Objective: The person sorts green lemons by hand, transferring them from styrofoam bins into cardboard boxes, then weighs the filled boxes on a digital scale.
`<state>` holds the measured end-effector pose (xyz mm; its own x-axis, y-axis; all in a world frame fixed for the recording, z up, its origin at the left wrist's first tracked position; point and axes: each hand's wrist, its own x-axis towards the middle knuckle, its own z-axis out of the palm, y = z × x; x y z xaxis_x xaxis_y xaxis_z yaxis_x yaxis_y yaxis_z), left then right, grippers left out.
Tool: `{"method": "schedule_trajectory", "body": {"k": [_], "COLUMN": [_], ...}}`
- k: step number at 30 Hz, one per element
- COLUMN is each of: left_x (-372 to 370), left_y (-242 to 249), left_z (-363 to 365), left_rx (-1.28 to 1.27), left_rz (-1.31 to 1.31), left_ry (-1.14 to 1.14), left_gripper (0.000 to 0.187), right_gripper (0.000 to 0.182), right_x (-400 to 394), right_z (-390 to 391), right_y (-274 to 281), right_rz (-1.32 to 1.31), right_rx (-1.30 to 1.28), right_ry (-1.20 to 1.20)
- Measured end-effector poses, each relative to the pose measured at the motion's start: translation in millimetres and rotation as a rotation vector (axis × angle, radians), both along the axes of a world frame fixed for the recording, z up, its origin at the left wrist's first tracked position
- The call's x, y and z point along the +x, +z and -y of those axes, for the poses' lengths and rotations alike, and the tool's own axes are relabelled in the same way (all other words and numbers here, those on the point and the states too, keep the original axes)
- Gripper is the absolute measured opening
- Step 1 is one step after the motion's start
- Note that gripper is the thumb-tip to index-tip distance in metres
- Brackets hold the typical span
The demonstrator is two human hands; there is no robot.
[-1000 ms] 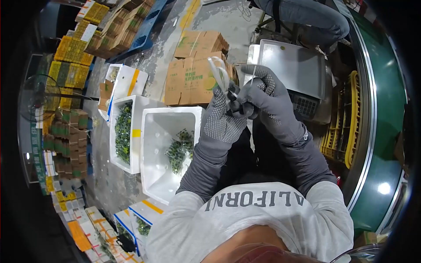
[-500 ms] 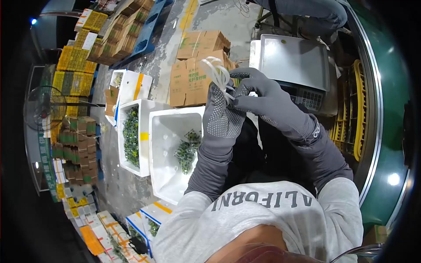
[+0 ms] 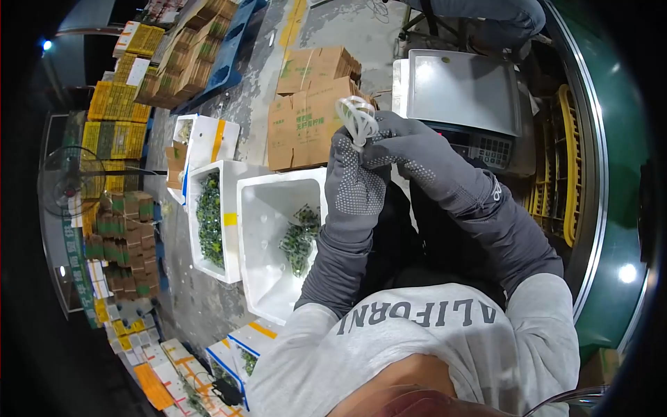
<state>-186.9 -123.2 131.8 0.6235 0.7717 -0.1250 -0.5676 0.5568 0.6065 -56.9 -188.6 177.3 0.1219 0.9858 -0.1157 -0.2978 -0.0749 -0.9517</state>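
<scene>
Both hands wear grey gloves with dotted palms and meet in front of the cardboard boxes. My left hand (image 3: 355, 181) is closed on the base of a looped bundle of thin white strips (image 3: 358, 119). From the right, my right hand (image 3: 417, 149) pinches at the same base, its fingers against the left hand's. The white loops stand up above the fingertips. Below and left of the hands is an open white foam box (image 3: 260, 236) with clear-wrapped green produce (image 3: 299, 240) inside.
A second foam box (image 3: 233, 250) holds more greens. Cardboard boxes (image 3: 299, 132) stand beyond my hands, a scale (image 3: 462, 90) to the right, and a yellow crate (image 3: 570, 167) at far right. A fan (image 3: 69, 182) is at left. Another person's leg (image 3: 486, 10) shows at the top.
The white loops have moved slightly right and are bunched closer together. My right hand's fingers have come down and closed in against my left hand at the bundle's base.
</scene>
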Motion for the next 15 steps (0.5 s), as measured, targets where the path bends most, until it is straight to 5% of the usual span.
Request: {"method": "schedule_trajectory", "body": {"k": [3, 8, 11, 12, 15], "left_x": [-2.1, -13.1, -12.9, -12.0, -13.9], "left_y": [-10.0, -30.8, -22.4, -16.5, -4.6], "left_z": [-3.0, -10.6, -7.8, -7.6, -13.6], "left_rx": [0.001, 0.057, 0.362, 0.263, 0.060], "left_rz": [-0.003, 0.040, -0.230, -0.124, 0.119], "left_ry": [-0.003, -0.100, -0.050, -0.099, -0.228], "left_gripper": [0.046, 0.049, 0.044, 0.043, 0.038], "right_gripper": [0.022, 0.022, 0.023, 0.023, 0.024], "right_x": [-6.0, 10.0, 17.2, 20.7, 30.7], "right_z": [-6.0, -3.6, -5.8, -7.5, -10.7], "right_y": [-12.0, -2.5, -6.6, -9.5, -17.3], "right_rz": [-0.258, -0.223, -0.219, -0.216, 0.233], "right_rx": [0.016, -0.094, -0.051, -0.036, 0.161], "right_ry": [-0.058, 0.047, 0.108, 0.139, 0.205]}}
